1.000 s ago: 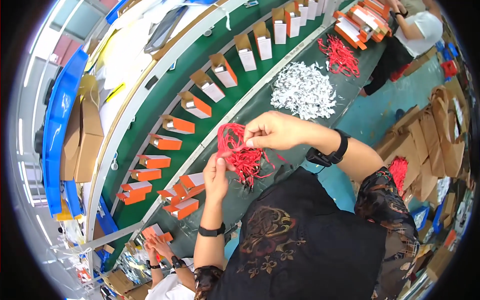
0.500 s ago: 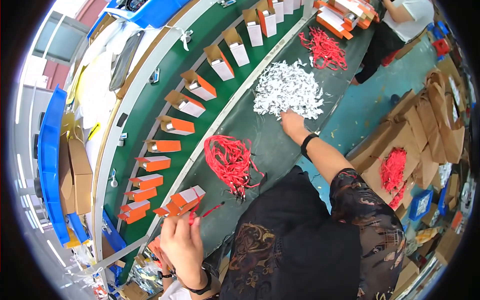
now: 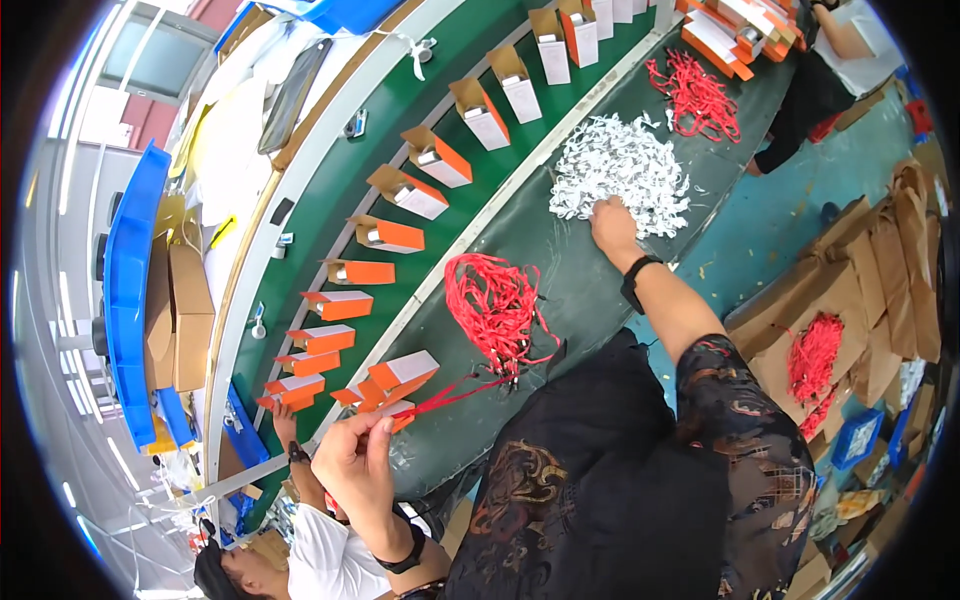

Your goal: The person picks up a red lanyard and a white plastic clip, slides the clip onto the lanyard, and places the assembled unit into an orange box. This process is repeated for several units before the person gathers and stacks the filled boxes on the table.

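Observation:
My left hand (image 3: 358, 470) is closed in a pinch on a red strap (image 3: 440, 398), which stretches rightward towards the near pile of red straps (image 3: 490, 305) on the dark green table. Further off, my right hand (image 3: 613, 228) reaches to the near edge of a heap of small white looped pieces (image 3: 620, 170). Its fingers are bent together against the heap; what sits between the fingertips is hidden. Several orange and white boxes (image 3: 400, 378) lie on the table just beyond my left hand.
A row of open orange and white boxes (image 3: 432, 160) stands on the green conveyor (image 3: 350, 170). More red straps (image 3: 695, 95) lie past the white heap. A co-worker's hand (image 3: 283, 420) touches the row's near end; another person (image 3: 850, 50) stands far right.
The whole view has shifted, so the scene sits further right. The red strap in my left hand is now drawn out towards the pile. A co-worker has come into view at lower left, reaching to the boxes.

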`<state>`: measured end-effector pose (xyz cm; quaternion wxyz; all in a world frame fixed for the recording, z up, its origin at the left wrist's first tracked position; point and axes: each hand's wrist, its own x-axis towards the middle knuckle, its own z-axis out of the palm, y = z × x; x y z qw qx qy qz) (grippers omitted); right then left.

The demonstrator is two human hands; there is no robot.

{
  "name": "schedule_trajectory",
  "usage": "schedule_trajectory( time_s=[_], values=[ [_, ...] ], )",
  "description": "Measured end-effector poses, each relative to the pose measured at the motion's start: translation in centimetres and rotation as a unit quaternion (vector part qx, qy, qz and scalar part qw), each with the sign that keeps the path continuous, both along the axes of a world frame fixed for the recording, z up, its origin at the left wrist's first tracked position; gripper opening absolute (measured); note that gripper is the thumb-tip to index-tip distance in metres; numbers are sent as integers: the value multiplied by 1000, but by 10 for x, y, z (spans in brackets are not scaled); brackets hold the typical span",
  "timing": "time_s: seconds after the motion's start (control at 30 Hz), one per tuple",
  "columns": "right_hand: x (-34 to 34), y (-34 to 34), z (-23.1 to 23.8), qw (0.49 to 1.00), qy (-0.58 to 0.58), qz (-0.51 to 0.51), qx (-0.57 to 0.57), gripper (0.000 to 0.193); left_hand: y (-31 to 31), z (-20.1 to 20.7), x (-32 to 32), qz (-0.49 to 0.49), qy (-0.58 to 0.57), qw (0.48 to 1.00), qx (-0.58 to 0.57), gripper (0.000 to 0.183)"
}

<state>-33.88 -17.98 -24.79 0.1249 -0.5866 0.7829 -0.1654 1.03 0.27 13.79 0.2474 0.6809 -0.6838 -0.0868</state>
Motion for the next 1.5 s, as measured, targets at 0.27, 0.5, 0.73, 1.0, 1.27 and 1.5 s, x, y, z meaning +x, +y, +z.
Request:
schedule_trajectory(
  time_s=[0.27, 0.5, 0.73, 1.0, 1.27, 1.5],
  values=[
    [49, 21, 111, 878, -464, 106, -53, 16, -18, 23, -24, -98, 59, 993, 16, 17],
    [144, 47, 232, 788, -418, 452, -23, 19, -32, 23, -21, -106, 140, 984, 16, 12],
    [140, 77, 262, 631, -520, 534, 215, 18, -69, -60, 27, 33, 378, 921, -88, 7],
    [159, 92, 310, 730, -586, 341, 87, 10, -9, -159, -53, -36, 864, 441, 240, 35],
    [161, 76, 305, 810, 77, 516, -268, 12, 1, -128, -17, 86, 710, 677, 175, 19],
    [174, 64, 260, 513, -539, 592, 310, 10, -12, -101, 21, 17, 330, 941, -70, 11]
  ],
)
